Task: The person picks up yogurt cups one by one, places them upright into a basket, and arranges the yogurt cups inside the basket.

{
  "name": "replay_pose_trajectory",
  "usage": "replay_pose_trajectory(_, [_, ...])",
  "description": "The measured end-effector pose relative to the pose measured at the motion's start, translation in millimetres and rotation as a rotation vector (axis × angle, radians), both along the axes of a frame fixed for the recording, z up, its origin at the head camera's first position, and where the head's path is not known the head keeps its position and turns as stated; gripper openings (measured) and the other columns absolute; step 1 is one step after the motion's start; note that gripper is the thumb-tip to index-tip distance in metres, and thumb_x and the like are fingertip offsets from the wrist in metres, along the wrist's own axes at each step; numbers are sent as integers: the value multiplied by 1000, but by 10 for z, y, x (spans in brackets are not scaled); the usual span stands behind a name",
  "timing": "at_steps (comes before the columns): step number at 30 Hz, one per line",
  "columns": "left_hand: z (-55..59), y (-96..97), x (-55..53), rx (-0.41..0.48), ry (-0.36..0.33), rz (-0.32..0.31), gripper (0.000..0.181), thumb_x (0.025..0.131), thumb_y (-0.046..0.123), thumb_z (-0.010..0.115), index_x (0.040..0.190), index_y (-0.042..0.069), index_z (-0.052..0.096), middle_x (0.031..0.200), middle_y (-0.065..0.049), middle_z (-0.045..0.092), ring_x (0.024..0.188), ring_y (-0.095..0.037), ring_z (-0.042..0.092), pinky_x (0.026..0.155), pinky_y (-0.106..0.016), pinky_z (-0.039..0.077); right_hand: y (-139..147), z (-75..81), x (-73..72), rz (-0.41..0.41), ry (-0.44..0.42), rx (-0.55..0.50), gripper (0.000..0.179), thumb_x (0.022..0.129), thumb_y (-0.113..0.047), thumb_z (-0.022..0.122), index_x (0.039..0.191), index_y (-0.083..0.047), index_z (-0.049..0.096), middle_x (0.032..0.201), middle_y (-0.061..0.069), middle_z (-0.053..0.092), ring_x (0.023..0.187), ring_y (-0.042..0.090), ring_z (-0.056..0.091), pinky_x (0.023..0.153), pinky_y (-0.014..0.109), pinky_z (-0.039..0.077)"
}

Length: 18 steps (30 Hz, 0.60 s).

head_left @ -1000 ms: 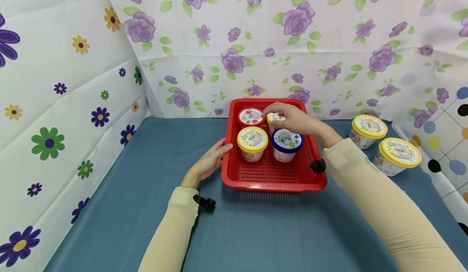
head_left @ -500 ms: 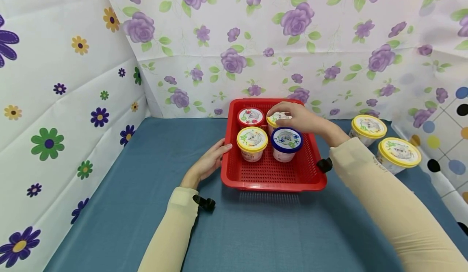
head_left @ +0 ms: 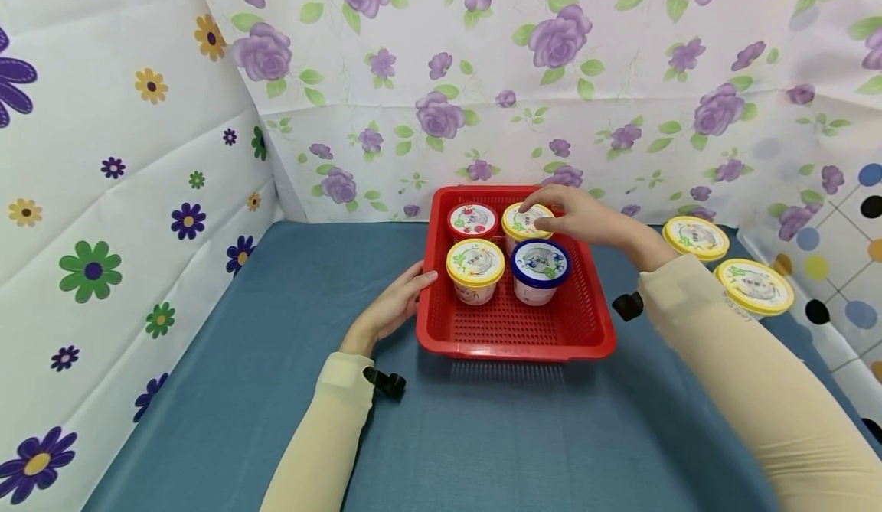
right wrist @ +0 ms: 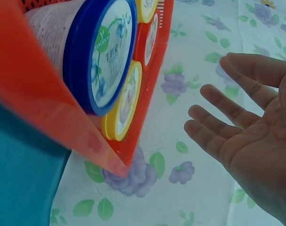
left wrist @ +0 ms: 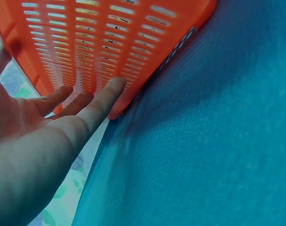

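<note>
A red plastic basket (head_left: 517,351) holds several lidded paper tubs. Its red-lidded tub (head_left: 472,221) and a yellow-lidded tub (head_left: 521,220) stand at the back; another yellow-lidded tub (head_left: 475,262) and a blue-lidded tub (head_left: 540,264) stand in front of them. My left hand (head_left: 393,301) holds the basket's left side, thumb at the rim and fingers (left wrist: 103,101) against the slotted outer wall. Over the back right tub is my right hand (head_left: 582,217), fingers spread and holding nothing. In the right wrist view that hand appears apart from the lids, palm bare.
Two more yellow-lidded tubs, a farther one (head_left: 696,238) and a nearer one (head_left: 754,286), stand right of the basket, partly behind the right sleeve (head_left: 730,344). A flowered cloth (head_left: 386,76) hangs behind the blue-covered table (head_left: 482,435).
My right hand has drawn back to the right from over the back right yellow-lidded tub, uncovering more of its lid and the blue lid. The left hand and the basket have stayed put.
</note>
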<state>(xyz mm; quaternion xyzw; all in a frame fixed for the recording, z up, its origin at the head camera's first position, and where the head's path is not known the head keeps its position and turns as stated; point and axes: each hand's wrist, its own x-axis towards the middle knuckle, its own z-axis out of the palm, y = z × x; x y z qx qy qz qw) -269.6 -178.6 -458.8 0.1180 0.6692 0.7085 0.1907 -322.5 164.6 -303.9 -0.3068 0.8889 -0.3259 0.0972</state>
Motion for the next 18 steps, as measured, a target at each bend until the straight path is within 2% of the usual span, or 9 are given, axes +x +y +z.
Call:
replay_pose_trajectory(6, [2,-6,2,0,-1,3,63,107,36,52,162,15,30,155,-15,49,136,-38,54,107,-45,51,80,44,-6,-33,29,42,31,104,-10,62,135,-6,65,153,21,48,143,42,41,112,66,38])
replay_pose_trajectory(13, [2,-6,7,-2,-8,7,65,107,37,53,163,15,28,156,-15,48,136,-39,54,107,-45,51,166,40,-22,-48,29,47,32,104,-12,61,135,-6,65,150,20,52,141,41,43,112,66,38])
replay_pose_trajectory(18, [-3,3,-1,1,-10,4,65,107,38,54,162,15,30,155,-14,49,137,-38,54,107,-44,51,252,57,-14,-45,32,34,30,105,-12,60,134,-6,65,150,18,52,144,39,40,116,67,32])
